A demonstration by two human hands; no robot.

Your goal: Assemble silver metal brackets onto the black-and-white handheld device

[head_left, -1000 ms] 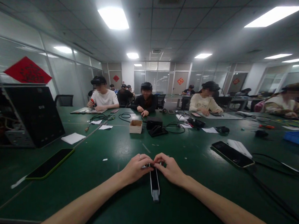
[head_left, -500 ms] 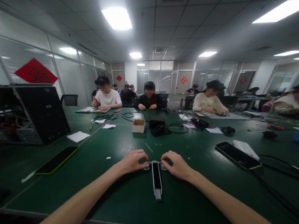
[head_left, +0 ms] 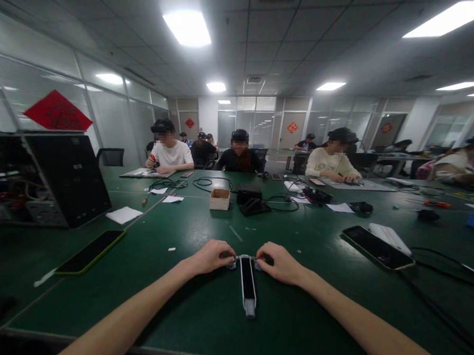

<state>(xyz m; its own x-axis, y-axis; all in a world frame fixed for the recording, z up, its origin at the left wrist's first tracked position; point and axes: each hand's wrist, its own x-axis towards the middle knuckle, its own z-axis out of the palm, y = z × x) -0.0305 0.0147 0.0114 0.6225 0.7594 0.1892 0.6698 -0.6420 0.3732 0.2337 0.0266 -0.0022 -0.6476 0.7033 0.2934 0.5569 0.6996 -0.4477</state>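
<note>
A long, narrow black device with a pale frame (head_left: pixel 248 284) lies on the green table (head_left: pixel 198 313), its length pointing at me. My left hand (head_left: pixel 213 255) is curled at the left of its far end, fingertips pinched on a small part there. My right hand (head_left: pixel 280 263) is curled at the right of the same end, pinching the other side. What the fingers hold is too small to name.
A phone in a green case (head_left: pixel 91 251) lies left, a dark phone (head_left: pixel 377 248) right with cables (head_left: pixel 440 310) beside it. An open computer case (head_left: pixel 42 180) stands far left. A small cardboard box (head_left: pixel 220 199) and black gear (head_left: pixel 252 202) sit mid-table. Several people work across the table.
My hands have spread from touching over the device's far end to either side of it. The view shifted a little to the left.
</note>
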